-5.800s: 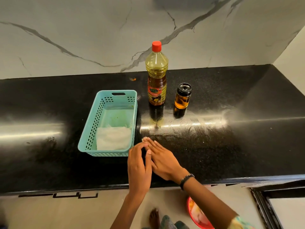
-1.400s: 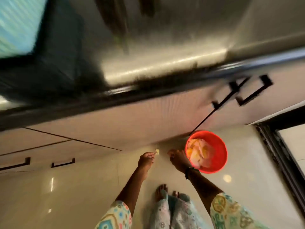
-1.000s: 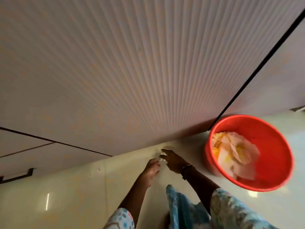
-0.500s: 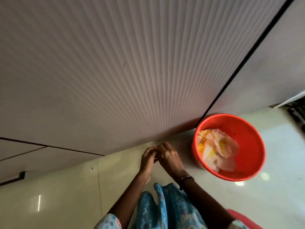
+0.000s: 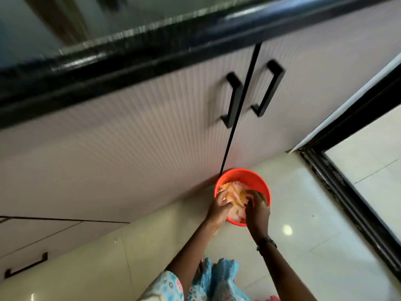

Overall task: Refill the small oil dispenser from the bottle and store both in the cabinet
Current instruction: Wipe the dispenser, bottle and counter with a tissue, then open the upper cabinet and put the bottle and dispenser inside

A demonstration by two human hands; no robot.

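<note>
Hands both down in a red tub [image 5: 256, 181] on the floor [image 5: 303, 203], at about 5 o'clock in view. Left hand [image 5: 218, 208] reaches over the tub's near-left rim, fingers curled into the pale, yellow-stained cloth or paper wad [image 5: 235, 195] inside; looks like it grips the wad, tho fingertips are partly buried. Right hand [image 5: 257, 208], w/ a dark wristband, comes in over the near rim, fingers bent down onto the same wad; can't tell if it pinches or just presses. Tub sits touching the base of the ribbed cabinet doors [image 5: 152, 137], right below the seam betw. two doors. Two black handles [image 5: 233, 101] flank that seam at 12 o'clock from the tub. Black bench edge [image 5: 130, 55] runs across the top, blurred. Oil bottle & dispenser not in view. Dark door frame [image 5: 347, 192] at 3 o'clock.
</note>
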